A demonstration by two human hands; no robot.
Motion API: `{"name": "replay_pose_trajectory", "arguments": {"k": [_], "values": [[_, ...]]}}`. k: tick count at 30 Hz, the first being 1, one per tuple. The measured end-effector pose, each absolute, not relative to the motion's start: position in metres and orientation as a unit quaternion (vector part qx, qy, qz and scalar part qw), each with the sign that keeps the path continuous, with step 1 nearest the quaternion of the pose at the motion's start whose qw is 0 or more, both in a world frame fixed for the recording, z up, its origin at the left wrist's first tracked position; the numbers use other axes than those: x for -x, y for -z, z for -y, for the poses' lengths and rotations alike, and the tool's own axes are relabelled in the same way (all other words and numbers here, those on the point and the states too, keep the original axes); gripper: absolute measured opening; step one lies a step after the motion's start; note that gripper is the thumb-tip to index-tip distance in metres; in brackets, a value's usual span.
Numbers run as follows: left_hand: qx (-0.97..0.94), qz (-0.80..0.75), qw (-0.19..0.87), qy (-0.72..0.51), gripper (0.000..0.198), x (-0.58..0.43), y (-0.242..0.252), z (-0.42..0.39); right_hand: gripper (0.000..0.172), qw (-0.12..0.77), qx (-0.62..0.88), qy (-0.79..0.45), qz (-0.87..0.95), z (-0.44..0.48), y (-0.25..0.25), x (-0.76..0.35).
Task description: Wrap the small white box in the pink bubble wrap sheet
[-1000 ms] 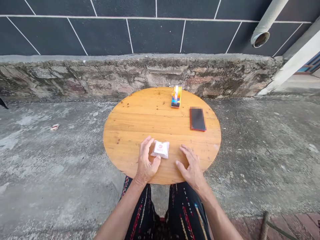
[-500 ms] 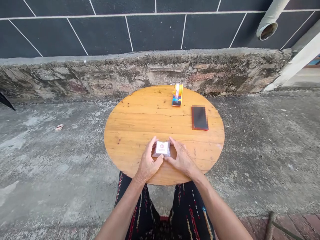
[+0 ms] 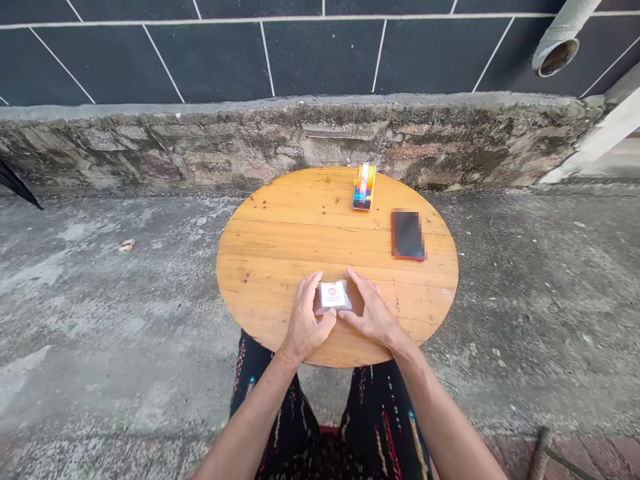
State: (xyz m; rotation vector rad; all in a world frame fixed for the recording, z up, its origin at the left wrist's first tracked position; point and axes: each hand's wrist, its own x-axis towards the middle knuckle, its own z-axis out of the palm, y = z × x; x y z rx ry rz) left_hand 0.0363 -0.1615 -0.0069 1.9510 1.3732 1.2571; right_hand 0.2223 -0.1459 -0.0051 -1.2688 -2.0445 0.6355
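Note:
A small clear plastic packet [image 3: 333,295], with a white card printed in red showing inside, is at the near side of the round wooden table [image 3: 280,247]. My left hand [image 3: 307,320] curves round its left side, thumb at the front edge and fingers along the left edge. From the right, my right hand [image 3: 373,313] frames it, thumb at the front edge and forefinger by the far right corner. A gap shows between the right palm and the packet. Whether the packet rests on the wood or is slightly raised, I cannot tell.
At the table's far edge stands a yellow and blue tape dispenser [image 3: 365,187]. A dark, blurred-out flat object with a red-orange edge [image 3: 409,235] lies at the right. Beyond are a low stone ledge [image 3: 225,150] and a dark wall with a pipe [image 3: 557,57].
The whole view has shifted slightly, so the table and hands appear further right. Both hands remain round the packet, with its card tilted a little differently.

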Motion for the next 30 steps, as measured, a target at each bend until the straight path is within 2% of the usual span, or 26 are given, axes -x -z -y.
{"name": "replay_pose_trajectory", "arguments": {"k": [4,10,17,20,23,27,30], "values": [[-0.718,-0.49,0.231,-0.437,0.076,-0.036,0.01,0.162,0.082,0.336,0.495,-0.224,0.77,0.152,0.006,-0.224],[-0.711,-0.512,0.222,-0.427,0.07,-0.037,0.015,0.159,0.077,0.332,0.469,-0.189,0.796,0.151,0.006,-0.22],[-0.704,-0.52,0.232,-0.425,0.073,-0.038,0.011,0.158,0.074,0.343,0.478,-0.254,0.768,0.158,0.001,-0.224],[-0.675,-0.515,0.277,-0.449,0.074,-0.036,0.011,0.166,0.065,0.392,0.516,-0.316,0.693,0.176,0.004,-0.224],[-0.594,-0.499,0.372,-0.511,0.066,-0.037,0.018,0.178,0.059,0.457,0.535,-0.328,0.63,0.189,0.009,-0.218],[-0.507,-0.494,0.422,-0.566,0.06,-0.048,0.027,0.178,0.059,0.493,0.522,-0.333,0.611,0.177,0.012,-0.2],[-0.46,-0.5,0.444,-0.583,0.062,-0.06,0.025,0.164,0.062,0.507,0.514,-0.37,0.584,0.15,0.011,-0.184]]}}
